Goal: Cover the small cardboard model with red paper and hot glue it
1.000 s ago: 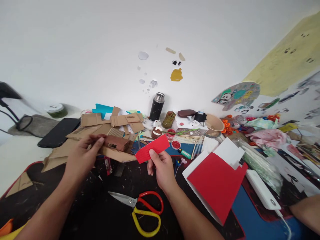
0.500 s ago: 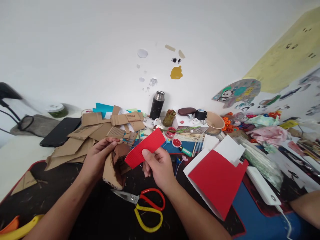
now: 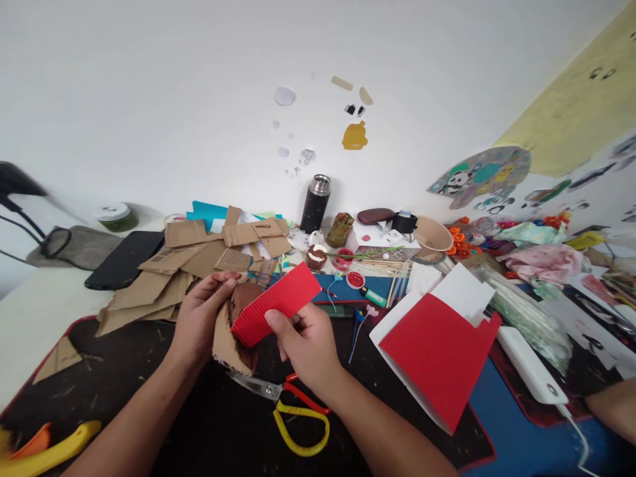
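Observation:
My left hand [image 3: 205, 311] pinches the upper edge of a curved cardboard piece [image 3: 227, 344], tan outside and coated brown inside. Between thumb and fingers of my right hand [image 3: 305, 341] is a strip of red corrugated paper [image 3: 281, 299]. The strip's lower left end overlaps the opening of the cardboard piece; whether the two touch I cannot tell. Under my hands, scissors [image 3: 293, 404] with one red and one yellow handle lie on the black mat [image 3: 199, 424]. My right wrist covers part of the red handle.
Cardboard scraps [image 3: 144, 285] are heaped at the left, by a black phone-like slab [image 3: 124, 258]. A black flask [image 3: 315, 205] stands against the wall. Red sheets [image 3: 440, 358] and a white power strip [image 3: 529, 364] lie to the right. A person's arm [image 3: 613, 407] shows at the right edge.
My right hand has brought the red strip left and slightly down, further over the cardboard piece's opening. The view has shifted a little.

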`<state>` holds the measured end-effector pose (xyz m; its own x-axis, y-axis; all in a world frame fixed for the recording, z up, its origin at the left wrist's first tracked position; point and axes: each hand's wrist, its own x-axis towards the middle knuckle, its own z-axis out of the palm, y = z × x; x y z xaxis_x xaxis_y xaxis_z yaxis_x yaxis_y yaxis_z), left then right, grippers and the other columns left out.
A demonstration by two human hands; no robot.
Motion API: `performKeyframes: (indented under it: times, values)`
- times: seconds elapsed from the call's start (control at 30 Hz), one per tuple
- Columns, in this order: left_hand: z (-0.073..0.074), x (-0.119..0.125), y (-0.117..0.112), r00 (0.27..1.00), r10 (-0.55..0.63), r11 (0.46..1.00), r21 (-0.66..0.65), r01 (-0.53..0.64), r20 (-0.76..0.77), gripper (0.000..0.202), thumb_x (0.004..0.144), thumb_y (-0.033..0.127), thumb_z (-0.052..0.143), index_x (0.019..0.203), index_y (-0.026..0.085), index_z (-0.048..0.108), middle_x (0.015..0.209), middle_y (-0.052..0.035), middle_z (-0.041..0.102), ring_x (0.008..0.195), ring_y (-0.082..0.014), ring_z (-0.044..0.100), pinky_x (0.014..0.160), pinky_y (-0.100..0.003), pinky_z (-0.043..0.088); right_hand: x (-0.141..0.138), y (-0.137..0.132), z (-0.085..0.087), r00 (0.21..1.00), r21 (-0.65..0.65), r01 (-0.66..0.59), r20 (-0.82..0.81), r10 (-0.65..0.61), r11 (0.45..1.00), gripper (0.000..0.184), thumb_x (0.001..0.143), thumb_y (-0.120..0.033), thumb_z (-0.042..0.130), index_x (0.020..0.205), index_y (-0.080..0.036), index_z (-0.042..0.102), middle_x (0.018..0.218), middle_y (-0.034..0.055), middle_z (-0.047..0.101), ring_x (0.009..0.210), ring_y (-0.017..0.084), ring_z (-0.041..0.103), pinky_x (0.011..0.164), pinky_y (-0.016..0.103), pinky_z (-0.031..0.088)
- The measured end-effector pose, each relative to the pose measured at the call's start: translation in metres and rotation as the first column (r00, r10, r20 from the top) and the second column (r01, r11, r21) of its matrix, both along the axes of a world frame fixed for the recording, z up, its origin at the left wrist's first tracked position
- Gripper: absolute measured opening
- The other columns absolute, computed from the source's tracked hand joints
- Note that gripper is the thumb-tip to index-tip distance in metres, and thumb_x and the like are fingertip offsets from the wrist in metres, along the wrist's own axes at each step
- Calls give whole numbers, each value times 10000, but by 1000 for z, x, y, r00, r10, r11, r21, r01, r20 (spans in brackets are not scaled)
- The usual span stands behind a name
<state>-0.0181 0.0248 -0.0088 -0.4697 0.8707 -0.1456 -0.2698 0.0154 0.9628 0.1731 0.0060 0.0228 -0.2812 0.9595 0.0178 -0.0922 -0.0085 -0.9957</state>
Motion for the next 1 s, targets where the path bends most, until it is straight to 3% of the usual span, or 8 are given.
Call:
performKeyframes:
  times: [0.27,0.43,0.67,1.0]
  values:
    - [-6,-6,0,999,-4,1000,-5,4,-45,543,590,631,1063,874,245,807,1069,-67,845,1030,-301,776,866,-350,641,5,-2,-5,987,89,-5,161,-10,996,584,1003,-749,747,738,-258,576,538,-53,502,509,131,441,516,268,297]
    - [-6,-6,-1,998,-17,1000,3,17,-66,536,595,627,1069,864,247,801,1057,-49,834,1004,-270,763,847,-315,627,5,-1,-5,976,221,7,209,-55,975,572,1008,-698,750,712,-243,569,596,-49,496,560,127,421,577,285,317]
    - [-7,-6,-2,994,-33,999,-3,33,-102,496,657,595,1042,878,231,786,1087,-79,849,1031,-293,787,866,-342,637,8,-2,-7,966,294,16,243,-91,956,599,1048,-728,704,710,-241,618,599,-29,550,557,137,464,591,290,350]
    - [-12,-10,1,996,-32,999,-34,30,-82,519,601,587,1074,880,244,803,1061,-67,855,1046,-285,786,890,-351,646,11,-1,-8,955,355,12,272,-115,935,597,1078,-751,659,775,-241,721,603,-13,611,551,143,487,604,292,375]
